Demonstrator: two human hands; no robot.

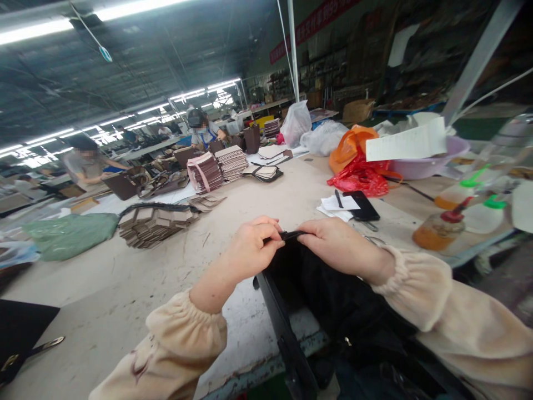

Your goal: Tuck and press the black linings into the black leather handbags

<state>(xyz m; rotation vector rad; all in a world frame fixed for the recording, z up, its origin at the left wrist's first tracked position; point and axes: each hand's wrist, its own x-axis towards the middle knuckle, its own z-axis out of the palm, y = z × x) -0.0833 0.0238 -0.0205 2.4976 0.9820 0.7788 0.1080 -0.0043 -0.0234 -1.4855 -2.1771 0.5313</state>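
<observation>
Here we are at the near side of the bench (183,278), and both hands are busy! The left hand (252,250) pinches the far top edge of the black piece (328,289) between thumb and fingers, while the right hand (337,241) grips that same edge just to the right. The body drops away below the fingers, running near and right beneath the right forearm. It's all black, soft and creased, a small shiny fitting (347,341) glinting low down, a smooth, stiff-looking strip (277,311) along its left.
</observation>
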